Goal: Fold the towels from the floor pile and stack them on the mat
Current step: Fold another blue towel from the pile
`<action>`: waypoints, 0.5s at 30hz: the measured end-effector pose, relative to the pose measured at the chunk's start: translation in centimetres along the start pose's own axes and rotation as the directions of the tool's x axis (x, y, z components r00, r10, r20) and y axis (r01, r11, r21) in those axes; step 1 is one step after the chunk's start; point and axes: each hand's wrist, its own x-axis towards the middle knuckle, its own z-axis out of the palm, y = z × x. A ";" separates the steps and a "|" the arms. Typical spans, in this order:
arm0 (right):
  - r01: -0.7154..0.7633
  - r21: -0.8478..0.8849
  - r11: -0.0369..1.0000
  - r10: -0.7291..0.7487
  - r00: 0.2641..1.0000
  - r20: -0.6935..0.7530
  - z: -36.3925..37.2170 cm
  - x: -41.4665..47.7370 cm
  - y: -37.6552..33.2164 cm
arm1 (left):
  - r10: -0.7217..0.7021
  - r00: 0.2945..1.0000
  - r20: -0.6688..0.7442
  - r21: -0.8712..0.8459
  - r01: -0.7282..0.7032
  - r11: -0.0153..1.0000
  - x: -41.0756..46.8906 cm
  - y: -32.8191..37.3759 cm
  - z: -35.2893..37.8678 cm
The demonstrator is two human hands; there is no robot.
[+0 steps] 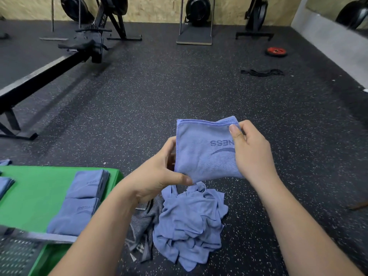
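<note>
A folded blue towel [201, 154] with dark lettering is held in the air above the floor pile. My left hand [159, 176] pinches its lower left corner, and my right hand [251, 150] grips its right edge near the top. Below them lies the crumpled pile of blue towels [191, 224] on the black floor, with a grey striped cloth [145, 220] at its left side. The green mat [35, 196] is at the lower left. Two stacks of folded blue towels [83, 198] sit on it, one behind the other.
More folded blue cloth [6, 186] lies at the mat's left edge. A perforated grey basket [18, 253] fills the bottom left corner. A rowing machine [49, 66] stretches across the far left. A red weight plate [276, 51] and a black band [262, 72] lie far right.
</note>
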 end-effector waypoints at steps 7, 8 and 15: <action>-0.006 0.132 0.991 -0.005 0.997 0.080 2.2 0.1 0.3 | -0.115 0.991 0.066 -0.072 0.119 0.990 -1.1 -1.5 -2.1; -0.017 0.160 0.987 0.001 0.995 0.101 2.8 0.1 0.3 | -0.111 0.994 0.008 -0.085 0.112 0.990 -1.0 -1.7 -2.3; -0.134 0.256 0.957 0.071 0.968 0.242 8.0 -0.2 -1.0 | -0.112 0.916 -0.385 -0.240 0.018 0.970 0.4 -2.1 -5.1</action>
